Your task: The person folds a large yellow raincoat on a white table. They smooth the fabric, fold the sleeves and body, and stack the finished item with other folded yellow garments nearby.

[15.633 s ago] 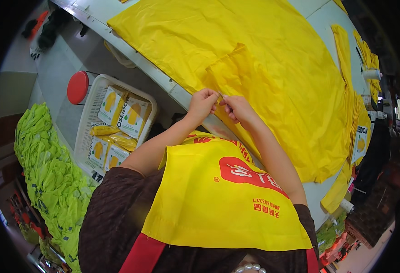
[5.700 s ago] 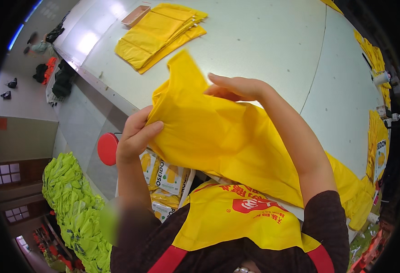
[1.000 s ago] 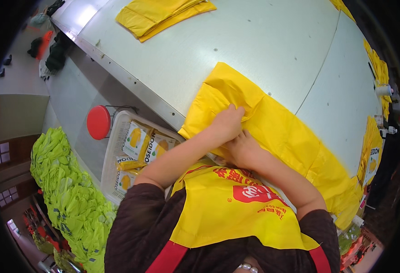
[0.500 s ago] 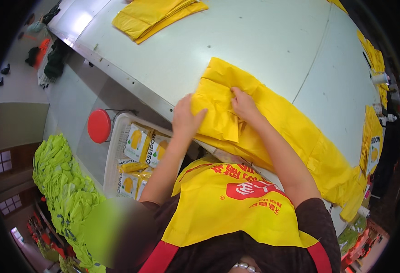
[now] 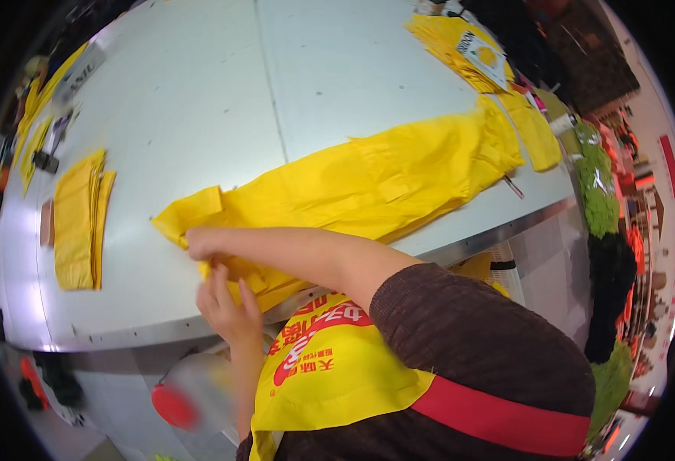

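Yellow thin fabric garment (image 5: 368,184), folded long, lies along the near edge of the pale grey desk (image 5: 199,92).
Right hand (image 5: 203,244) pinches its left end, grip closed on the cloth; left hand (image 5: 226,307) rests fingers spread on the fold beneath. A flat yellow stack (image 5: 76,219) sits toward the desk's left edge.
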Demonstrator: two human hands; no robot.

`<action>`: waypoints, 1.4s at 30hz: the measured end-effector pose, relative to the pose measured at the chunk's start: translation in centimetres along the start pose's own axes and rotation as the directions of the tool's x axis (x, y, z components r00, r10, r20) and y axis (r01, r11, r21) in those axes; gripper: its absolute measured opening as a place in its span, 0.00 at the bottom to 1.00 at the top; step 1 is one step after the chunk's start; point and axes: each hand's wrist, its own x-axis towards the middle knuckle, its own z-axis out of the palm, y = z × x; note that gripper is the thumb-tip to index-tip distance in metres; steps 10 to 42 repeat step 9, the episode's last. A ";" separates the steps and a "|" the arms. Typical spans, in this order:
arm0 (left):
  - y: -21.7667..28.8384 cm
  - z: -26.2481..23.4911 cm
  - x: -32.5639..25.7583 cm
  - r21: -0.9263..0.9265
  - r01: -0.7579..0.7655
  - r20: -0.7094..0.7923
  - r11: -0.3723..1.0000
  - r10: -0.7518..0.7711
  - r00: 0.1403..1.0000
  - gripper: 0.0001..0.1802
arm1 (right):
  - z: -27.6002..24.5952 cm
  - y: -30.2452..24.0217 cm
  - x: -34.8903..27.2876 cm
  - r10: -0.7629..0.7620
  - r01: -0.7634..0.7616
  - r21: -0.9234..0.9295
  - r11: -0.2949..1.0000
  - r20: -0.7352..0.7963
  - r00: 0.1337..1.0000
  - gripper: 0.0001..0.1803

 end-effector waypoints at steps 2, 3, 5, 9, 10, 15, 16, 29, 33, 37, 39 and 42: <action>2.2 -0.4 -1.7 -0.389 -0.041 0.181 0.920 0.120 0.976 0.18 | -1.0 -2.0 -1.7 -0.077 0.103 0.224 0.969 -0.122 0.990 0.16; 4.6 -0.1 -1.6 -0.510 0.058 0.286 0.858 0.106 0.952 0.14 | -1.7 -3.2 -1.2 -0.142 0.172 0.263 0.949 -0.131 0.981 0.17; 7.8 1.7 -0.5 -0.641 0.147 0.414 0.753 0.179 0.893 0.11 | -4.9 -5.9 -3.5 -0.275 0.322 0.422 0.848 -0.171 0.946 0.16; 8.0 8.3 -0.3 -0.566 -0.082 0.385 0.821 0.351 0.854 0.18 | -11.3 -10.5 -11.0 -0.442 0.393 0.874 0.287 -0.244 0.863 0.16; 8.0 8.3 -0.3 -0.566 -0.082 0.385 0.821 0.351 0.854 0.18 | -11.3 -10.5 -11.0 -0.442 0.393 0.874 0.287 -0.244 0.863 0.16; 8.0 8.3 -0.3 -0.566 -0.082 0.385 0.821 0.351 0.854 0.18 | -11.3 -10.5 -11.0 -0.442 0.393 0.874 0.287 -0.244 0.863 0.16; 8.0 8.3 -0.3 -0.566 -0.082 0.385 0.821 0.351 0.854 0.18 | -11.3 -10.5 -11.0 -0.442 0.393 0.874 0.287 -0.244 0.863 0.16; 8.0 8.3 -0.3 -0.566 -0.082 0.385 0.821 0.351 0.854 0.18 | -11.3 -10.5 -11.0 -0.442 0.393 0.874 0.287 -0.244 0.863 0.16; 8.0 8.3 -0.3 -0.566 -0.082 0.385 0.821 0.351 0.854 0.18 | -11.3 -10.5 -11.0 -0.442 0.393 0.874 0.287 -0.244 0.863 0.16; 8.0 8.3 -0.3 -0.566 -0.082 0.385 0.821 0.351 0.854 0.18 | -11.3 -10.5 -11.0 -0.442 0.393 0.874 0.287 -0.244 0.863 0.16; 8.0 8.3 -0.3 -0.566 -0.082 0.385 0.821 0.351 0.854 0.18 | -11.3 -10.5 -11.0 -0.442 0.393 0.874 0.287 -0.244 0.863 0.16; 8.0 8.3 -0.3 -0.566 -0.082 0.385 0.821 0.351 0.854 0.18 | -11.3 -10.5 -11.0 -0.442 0.393 0.874 0.287 -0.244 0.863 0.16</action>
